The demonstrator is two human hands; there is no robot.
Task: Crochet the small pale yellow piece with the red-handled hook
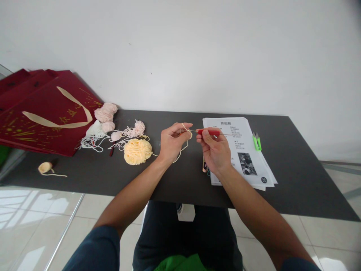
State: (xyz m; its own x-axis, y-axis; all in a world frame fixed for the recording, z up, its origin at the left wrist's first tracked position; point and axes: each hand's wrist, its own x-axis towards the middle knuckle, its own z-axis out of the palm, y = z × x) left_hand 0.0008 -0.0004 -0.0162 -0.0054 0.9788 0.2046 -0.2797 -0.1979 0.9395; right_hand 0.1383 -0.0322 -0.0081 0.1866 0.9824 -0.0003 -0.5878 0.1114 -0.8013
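My right hand [216, 150] is closed round the red handle of a crochet hook [208, 132], whose thin metal shaft points left to my other hand. Pale yellow yarn [184, 148] loops over the fingers of my left hand [172, 141], which pinches it beside the hook's tip. Whether a stitch is on the hook is too small to tell. From the left hand the strand leads back to a yellow yarn ball [137, 151] on the dark table, just left of my wrist.
Printed sheets [239, 131] lie under and beyond my right hand, with green thread snips [256, 142] at their right edge. Pink yarn [106, 112] and white yarn [94, 130] sit beside dark red paper bags [50, 113]. A small cream crocheted piece [45, 167] lies far left on the table [282, 158].
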